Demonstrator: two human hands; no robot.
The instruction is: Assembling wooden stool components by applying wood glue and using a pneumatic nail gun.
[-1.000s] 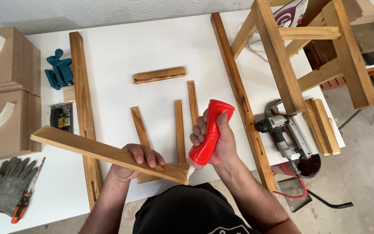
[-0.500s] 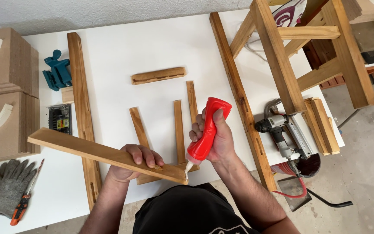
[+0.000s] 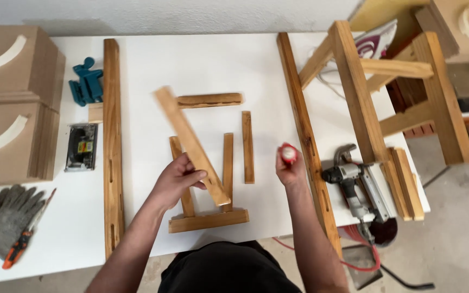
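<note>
Left hand (image 3: 176, 179) grip closed on a wooden slat (image 3: 191, 145) — slat angled toward 11 o'clock above the white table (image 3: 202, 59). Right hand (image 3: 290, 169), at 3 o'clock of it, grip closed on a red glue bottle (image 3: 288, 153) — held upright.

Bright, even daylight, soft and diffuse; no single source to be made out. White table (image 3: 202, 59) is near overexposed in its middle, mild glare, no hard hotspots. Shadows short and faint: thin dark edges beside the long plank (image 3: 112, 146) at left. Motion blur on the wooden slat (image 3: 191, 144) held in the left hand (image 3: 177, 179); the red bottle (image 3: 288, 153) in the right hand (image 3: 291, 171) is also soft. Slight wide-angle bowing at the far corners. Elsewhere sharp.
</note>
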